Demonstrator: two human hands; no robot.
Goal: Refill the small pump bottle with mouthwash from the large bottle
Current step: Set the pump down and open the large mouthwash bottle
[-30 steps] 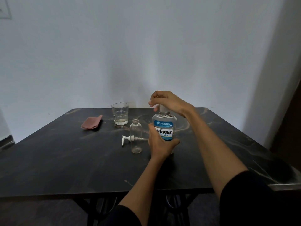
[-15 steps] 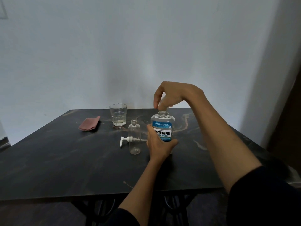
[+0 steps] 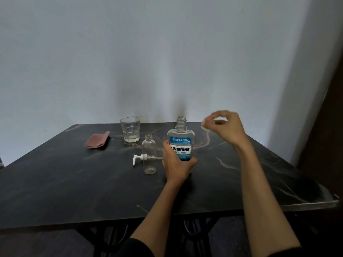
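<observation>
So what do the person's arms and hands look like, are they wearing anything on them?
Both forearms are bare, with dark, seemingly black sleeves pushed up around the elbows at the bottom of the picture. The left hand and right hand wear no gloves, and no watch, ring or bracelet shows on the wrists or fingers, though the right fingers are somewhat blurred.

Only 1 view was given, from a camera worn on the person's head. It faced forward and slightly down across the dark table [image 3: 74, 191] toward the pale wall [image 3: 148, 62], near enough that both forearms reached in from the bottom edge.
</observation>
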